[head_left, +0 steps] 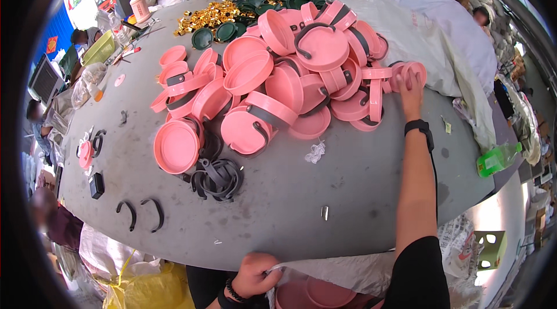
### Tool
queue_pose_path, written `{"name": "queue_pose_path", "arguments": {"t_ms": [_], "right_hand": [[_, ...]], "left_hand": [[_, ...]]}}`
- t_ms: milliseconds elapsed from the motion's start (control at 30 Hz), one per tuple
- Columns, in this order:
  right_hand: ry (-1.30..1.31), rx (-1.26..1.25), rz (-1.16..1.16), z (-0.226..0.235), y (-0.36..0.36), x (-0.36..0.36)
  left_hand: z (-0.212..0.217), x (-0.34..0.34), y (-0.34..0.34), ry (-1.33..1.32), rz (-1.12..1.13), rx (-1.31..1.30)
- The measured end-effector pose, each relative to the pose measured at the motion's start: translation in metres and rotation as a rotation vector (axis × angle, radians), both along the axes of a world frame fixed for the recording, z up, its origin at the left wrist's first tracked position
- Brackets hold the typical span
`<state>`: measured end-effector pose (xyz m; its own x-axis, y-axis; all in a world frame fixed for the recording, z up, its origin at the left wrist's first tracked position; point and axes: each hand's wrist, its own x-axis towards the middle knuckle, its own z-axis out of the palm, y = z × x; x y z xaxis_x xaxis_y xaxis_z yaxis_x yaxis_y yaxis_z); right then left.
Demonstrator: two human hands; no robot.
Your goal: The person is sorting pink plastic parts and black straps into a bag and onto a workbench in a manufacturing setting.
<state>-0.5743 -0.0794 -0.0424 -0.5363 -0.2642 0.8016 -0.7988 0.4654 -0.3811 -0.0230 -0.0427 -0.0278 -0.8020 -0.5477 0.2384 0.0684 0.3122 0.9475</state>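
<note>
**One hand at the sack, the other on a pink lid at the heap's far edge**

At the left of the grey table (325,181) lie two loose black curved handles (139,214), with a small black block (97,185) just above them and a single pink lid with a black strap (86,153) near the table's left rim. Further in, a tangle of black straps (217,178) sits just below the big heap of pink lids (278,88), which spreads across the middle of the table; many of the lids carry dark grey handles. Behind the heap are dark green lids (226,31) and a scatter of gold-coloured pieces (209,16).

At the lower edge, the left hand (255,277) is closed on the rim of a whitish woven sack (342,268), fingers curled tight around the fabric. Inside the sack's mouth, just right of that hand, more pink lids (325,293) show.

The right arm stretches up the right side, a black wristband (419,127) on it. The right hand (411,91) lies on a pink lid (411,71) at the heap's right edge; the lid sits under and beyond the fingertips, fingers spread over its face. Whether they actually grip it cannot be told. A green bottle (498,159) lies off the table's right end.
</note>
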Motion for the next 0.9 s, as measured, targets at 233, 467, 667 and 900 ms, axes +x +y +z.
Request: {"name": "queue_pose_path", "arguments": {"t_ms": [233, 467, 667, 900], "right_hand": [[-0.180, -0.315, -0.190, -0.015, -0.009, 0.003], [-0.269, -0.450, -0.002, -0.033, -0.010, -0.040], [-0.163, -0.340, 0.142, 0.005, -0.015, 0.017], [-0.041, -0.067, -0.153, 0.015, -0.012, 0.028]], "left_hand": [[-0.001, 0.005, 0.003, -0.034, 0.002, -0.015], [-0.006, 0.000, 0.005, 0.005, -0.003, -0.049], [-0.007, 0.004, 0.004, -0.037, -0.013, -0.051], [-0.010, 0.004, 0.006, -0.038, 0.028, -0.075]]}}
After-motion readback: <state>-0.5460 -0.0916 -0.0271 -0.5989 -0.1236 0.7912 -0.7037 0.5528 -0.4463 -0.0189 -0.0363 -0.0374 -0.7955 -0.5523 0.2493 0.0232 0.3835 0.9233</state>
